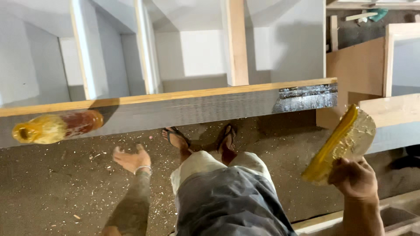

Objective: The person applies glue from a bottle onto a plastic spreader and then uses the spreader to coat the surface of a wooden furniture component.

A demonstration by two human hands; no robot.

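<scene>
right hand (pixel 353 178) clamped on yellow glue spreader (pixel 339 146), held up nr glue-smeared end of cabinet panel edge (pixel 306 97). left hand (pixel 131 158) empty, fingers apart, w/ glue bottle (pixel 57 126) lying on panel at far left.

right hand (pixel 353 177) grips yellow spreader (pixel 339 146) | left hand (pixel 131 158) empty, spread | bottle (pixel 57 126) on cabinet edge (pixel 175 97)

even daylight, white cabinet panels (pixel 197 52) bright; soft shadows on floor (pixel 57 192); slight motion blur, edges curved.
</scene>
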